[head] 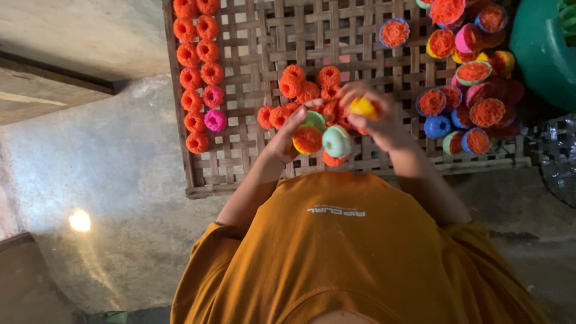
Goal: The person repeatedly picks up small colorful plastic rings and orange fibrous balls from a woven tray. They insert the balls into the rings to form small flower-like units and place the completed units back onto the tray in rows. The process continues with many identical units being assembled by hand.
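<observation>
Nearest the camera is the person's orange shirt, filling the lower middle of the view. Just beyond it both hands are raised over a woven bamboo tray.

The left hand has its fingers curled around two small round cups: one with a green rim and one with a yellow rim packed with orange crumbly filling. The right hand pinches a yellow cup at its fingertips, the fingers bent close together. Between the hands sits a pale green cup, touching both; which hand holds it I cannot tell.

Behind the hands, a loose cluster of about ten orange moulded pieces lies on the tray. Along the tray's left edge two columns hold roughly a dozen orange pieces plus two pink ones. To the right, a heap of around twenty filled cups in blue, pink, yellow and green rims piles up; an exact count is not possible.

The tray rests on a rough grey concrete floor. A green plastic container stands at the far right, a wooden step at the far left.
</observation>
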